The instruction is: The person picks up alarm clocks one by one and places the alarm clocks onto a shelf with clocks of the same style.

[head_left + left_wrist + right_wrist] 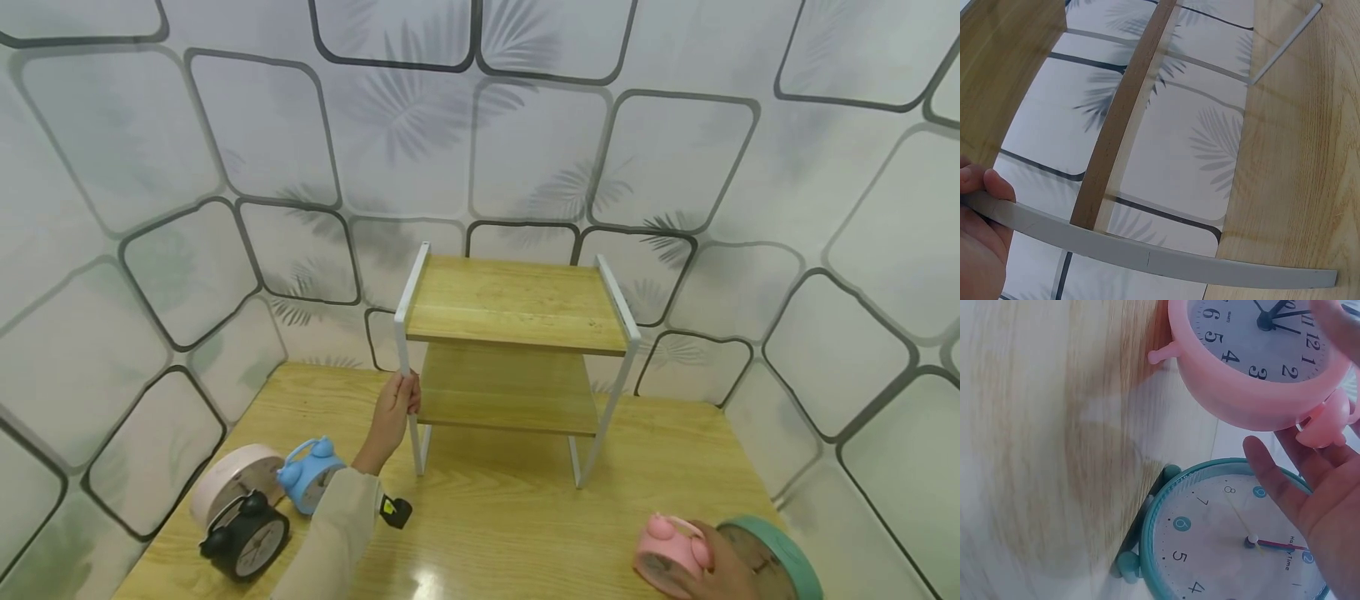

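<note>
In the head view, my left hand grips the left white metal post of a small two-tier wooden shelf. The left wrist view shows fingers and thumb curled round that grey-white post. At the lower right, my right hand holds a pink twin-bell alarm clock near its bells, with a finger across its face. Right beside it stands a teal round clock, partly behind the hand. In the right wrist view, one finger of the right hand extends in front of the teal clock's face.
On the table's left stand a black twin-bell alarm clock, a blue one and a round pale pink clock. The wooden table meets patterned wall sheeting at the back and sides.
</note>
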`<state>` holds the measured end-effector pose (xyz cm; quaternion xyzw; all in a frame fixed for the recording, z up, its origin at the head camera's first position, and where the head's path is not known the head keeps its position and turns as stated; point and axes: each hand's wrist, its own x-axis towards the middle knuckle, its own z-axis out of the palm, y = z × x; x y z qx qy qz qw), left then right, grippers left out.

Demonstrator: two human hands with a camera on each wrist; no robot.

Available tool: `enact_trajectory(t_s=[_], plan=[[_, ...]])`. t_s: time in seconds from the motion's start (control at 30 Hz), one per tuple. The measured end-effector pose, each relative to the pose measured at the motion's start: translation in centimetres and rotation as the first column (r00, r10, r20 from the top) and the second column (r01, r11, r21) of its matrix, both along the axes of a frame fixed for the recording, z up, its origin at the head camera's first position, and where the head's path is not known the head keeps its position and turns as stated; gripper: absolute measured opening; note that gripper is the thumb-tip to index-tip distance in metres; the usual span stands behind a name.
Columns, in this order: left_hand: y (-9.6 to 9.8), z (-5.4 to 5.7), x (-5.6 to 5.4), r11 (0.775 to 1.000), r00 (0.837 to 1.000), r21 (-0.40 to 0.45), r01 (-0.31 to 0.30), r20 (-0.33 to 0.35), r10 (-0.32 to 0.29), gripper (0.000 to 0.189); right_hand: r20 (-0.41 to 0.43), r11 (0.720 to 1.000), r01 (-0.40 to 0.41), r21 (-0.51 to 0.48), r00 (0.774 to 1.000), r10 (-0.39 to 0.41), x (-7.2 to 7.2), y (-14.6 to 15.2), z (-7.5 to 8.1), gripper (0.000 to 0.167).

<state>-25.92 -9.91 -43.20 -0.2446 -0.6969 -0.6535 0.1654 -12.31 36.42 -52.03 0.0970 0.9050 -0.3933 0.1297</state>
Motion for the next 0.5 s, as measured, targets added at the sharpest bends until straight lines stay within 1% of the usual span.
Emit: enact_trajectory(t_s=[0.07, 0.17, 0.27, 0.3, 0.33, 0.37, 0.4, 0.43, 0.47, 0.5], plan=[[-0.1, -0.5, -0.4, 1.000, 1.000, 0.004, 0.001, -0.007, -0.001, 0.028, 0.003, 1.000, 0.002, -0.029, 1.000, -0.002, 0.0, 0.0, 0.0, 0.079], [-0.2, -1.3, -1.0, 1.000, 1.000, 0.012, -0.002, -0.015, 0.002, 0.029, -0.007, 1.000, -0.004, -0.010, 1.000, 0.004, 0.1, 0.0, 0.1, 0.076], [-0.2, -1.7, -1.2, 1.000, 1.000, 0.022, -0.007, -0.022, 0.007, 0.031, -0.011, 1.000, -0.009, 0.024, 1.000, 0.010, 0.2, -0.2, 0.5, 0.073], [-0.3, -1.7, -1.2, 1.000, 1.000, 0.025, -0.007, -0.026, 0.008, 0.031, -0.022, 0.999, -0.023, 0.036, 0.999, 0.024, 0.1, -0.1, 0.4, 0.072], [-0.3, -1.7, -1.2, 1.000, 1.000, 0.027, -0.007, -0.028, 0.008, 0.032, -0.015, 0.999, -0.043, -0.013, 0.999, 0.043, -0.1, 0.3, -0.1, 0.071], [-0.3, -1.8, -1.2, 1.000, 0.999, 0.029, -0.008, -0.031, 0.009, 0.032, -0.026, 0.997, -0.076, -0.032, 0.997, 0.075, -0.2, 0.8, -0.7, 0.069], [-0.3, -1.8, -1.2, 0.999, 0.999, 0.031, -0.008, -0.034, 0.009, 0.032, -0.071, 0.972, -0.148, -0.183, 0.988, 0.137, -1.0, 2.5, -3.5, 0.060], [-0.3, -1.8, -1.2, 1.000, 0.999, 0.030, -0.008, -0.037, 0.009, 0.032, -0.056, 0.951, -0.148, -0.273, 0.989, 0.138, -1.7, 3.9, -5.7, 0.061], [-0.3, -1.8, -1.2, 1.000, 0.999, 0.030, -0.010, -0.037, 0.011, 0.032, -0.039, 0.908, -0.147, -0.392, 0.989, 0.144, -2.4, 5.5, -8.4, 0.063], [-0.3, -1.8, -1.2, 1.000, 0.999, 0.029, -0.010, -0.035, 0.011, 0.031, -0.054, 0.872, -0.168, -0.461, 0.985, 0.161, -3.1, 7.3, -11.2, 0.062]])
